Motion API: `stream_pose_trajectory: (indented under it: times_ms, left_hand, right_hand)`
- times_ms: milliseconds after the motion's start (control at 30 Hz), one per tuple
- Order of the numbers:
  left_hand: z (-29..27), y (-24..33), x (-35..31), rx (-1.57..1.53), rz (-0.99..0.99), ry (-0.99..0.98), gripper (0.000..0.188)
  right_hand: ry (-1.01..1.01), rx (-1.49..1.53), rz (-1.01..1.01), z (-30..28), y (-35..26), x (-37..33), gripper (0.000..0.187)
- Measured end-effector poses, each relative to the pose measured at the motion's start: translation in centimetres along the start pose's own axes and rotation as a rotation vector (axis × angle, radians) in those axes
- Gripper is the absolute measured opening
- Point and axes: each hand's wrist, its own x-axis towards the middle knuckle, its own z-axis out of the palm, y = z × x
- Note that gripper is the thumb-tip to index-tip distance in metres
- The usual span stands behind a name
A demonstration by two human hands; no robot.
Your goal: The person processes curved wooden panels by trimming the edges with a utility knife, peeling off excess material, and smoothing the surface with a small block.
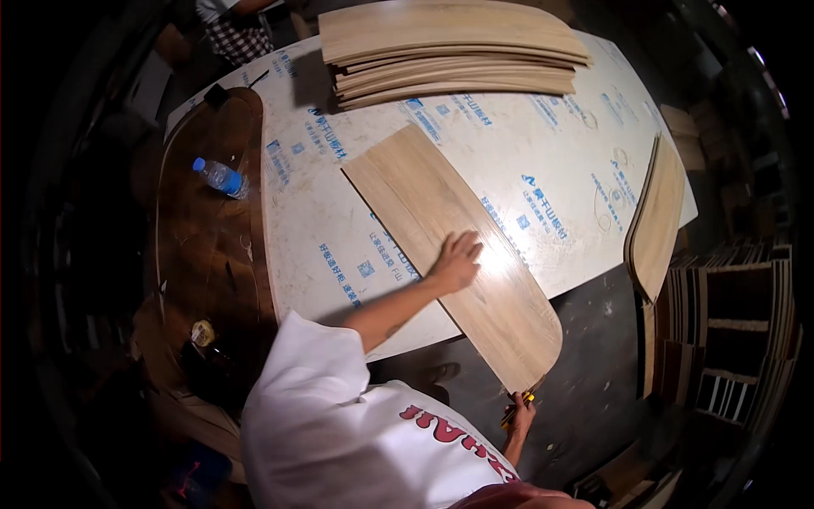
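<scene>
A wood-grain board (pixel 415 197) with one rounded corner lies slantwise on the white-covered table (pixel 297 222), its near end jutting past the table's edge. My left hand (pixel 458 261) rests on top of the board's middle, fingers spread and open. At the board's near end, my right hand (pixel 521 417) is closed around a small yellow-and-black hand tool (pixel 514 411). The tool is close to the board's end edge. Its working tip is too small to make out, and I cannot tell if it touches.
Similar boards form a stack (pixel 449 51) at the table's far side. On the left, a brown curved tabletop (pixel 212 229) bears a blue-capped water bottle (pixel 222 178). More boards (pixel 657 216) lean at the right, beside stacked panels (pixel 733 327). Another person (pixel 237 34) is at the far left.
</scene>
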Motion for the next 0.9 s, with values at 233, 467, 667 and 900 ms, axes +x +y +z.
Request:
stream_pose_trajectory:
  times_ms: [233,467,667,900]
  left_hand:
    - [4.4,6.9,0.5,0.064,0.163,-0.073,0.057]
    - [5.0,8.6,1.4,0.16,0.164,-0.088,0.058]
    - [7.0,10.1,2.2,0.228,-0.055,-0.028,0.059]
    - [9.0,9.3,1.8,0.302,0.136,0.166,0.059]
  right_hand:
    - [0.064,0.132,0.033,1.1,4.2,-1.9,0.028]
    - [0.032,0.795,0.135,0.4,10.9,-3.5,0.026]
    - [0.059,1.012,0.245,-0.7,11.6,-7.1,0.033]
    - [0.247,0.527,-0.134,-1.2,8.3,-8.2,0.037]
